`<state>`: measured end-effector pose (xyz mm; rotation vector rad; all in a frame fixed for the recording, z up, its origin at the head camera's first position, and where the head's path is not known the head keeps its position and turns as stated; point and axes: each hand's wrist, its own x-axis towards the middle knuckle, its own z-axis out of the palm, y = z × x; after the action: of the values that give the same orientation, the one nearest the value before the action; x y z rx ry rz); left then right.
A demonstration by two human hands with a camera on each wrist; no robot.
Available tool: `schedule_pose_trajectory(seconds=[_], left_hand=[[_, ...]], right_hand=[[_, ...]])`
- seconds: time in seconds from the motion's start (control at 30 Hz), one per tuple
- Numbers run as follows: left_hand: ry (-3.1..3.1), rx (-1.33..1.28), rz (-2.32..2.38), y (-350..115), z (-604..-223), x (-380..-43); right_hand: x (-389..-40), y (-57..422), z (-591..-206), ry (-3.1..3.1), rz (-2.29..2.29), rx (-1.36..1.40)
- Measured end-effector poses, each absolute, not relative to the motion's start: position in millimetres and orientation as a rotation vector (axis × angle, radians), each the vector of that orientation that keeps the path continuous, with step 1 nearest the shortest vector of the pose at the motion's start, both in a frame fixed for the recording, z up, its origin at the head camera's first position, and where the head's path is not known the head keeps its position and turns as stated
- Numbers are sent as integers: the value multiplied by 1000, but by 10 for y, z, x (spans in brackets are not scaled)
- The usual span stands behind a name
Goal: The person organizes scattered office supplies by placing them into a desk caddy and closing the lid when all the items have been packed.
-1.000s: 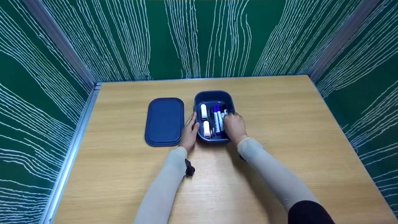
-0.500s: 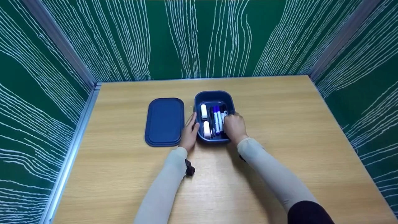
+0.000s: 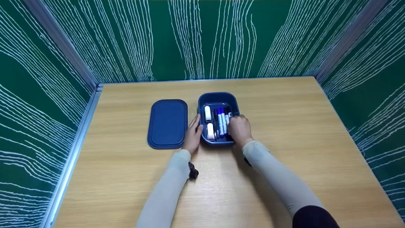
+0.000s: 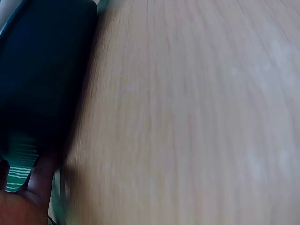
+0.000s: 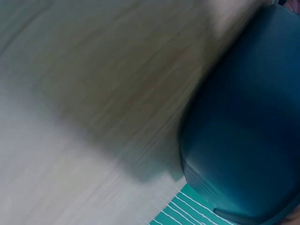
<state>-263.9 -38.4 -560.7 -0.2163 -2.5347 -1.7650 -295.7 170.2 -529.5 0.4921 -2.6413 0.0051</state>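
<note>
A dark blue rectangular box (image 3: 217, 96) stands on the table and holds several pens and markers. Along its left wall lie my left hand's straight fingers; the hand (image 3: 192, 134) touches the outside, thumb near the front corner. My right hand (image 3: 239, 127) reaches over the right rim with curled fingers, and the end of a white marker (image 3: 230, 114) shows just beyond them. Its fingertips are hidden inside the box. Left of the hand lie two purple-capped markers (image 3: 222, 123), dark pens (image 3: 215, 122) and two white rounded pieces, one behind (image 3: 207, 113) and one in front (image 3: 210, 131).
The matching blue lid (image 3: 167, 124) lies flat on the wooden table (image 3: 284, 126), left of the box. Green walls (image 3: 212, 41) with white wavy lines enclose the table at the back and sides. Both wrist views show mostly the box's outer wall (image 5: 243, 112) and tabletop.
My right hand has shifted very slightly at the right rim, and the marker end beside it has moved a little. The left hand, box and lid have stayed in place.
</note>
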Motion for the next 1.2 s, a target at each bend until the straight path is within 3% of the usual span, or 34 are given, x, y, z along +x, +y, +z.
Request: schedule_pose_trajectory(seconds=[0.7,1.2], left_hand=[[-2526,-207,-1818,-374,-5591,-2655],[-2555,-167,-1661,-450,-5517,-2631]], right_hand=[[-2961,1883,-5327,-2486,1008,126],[-2989,1980,-5345,-2566,1013,69]])
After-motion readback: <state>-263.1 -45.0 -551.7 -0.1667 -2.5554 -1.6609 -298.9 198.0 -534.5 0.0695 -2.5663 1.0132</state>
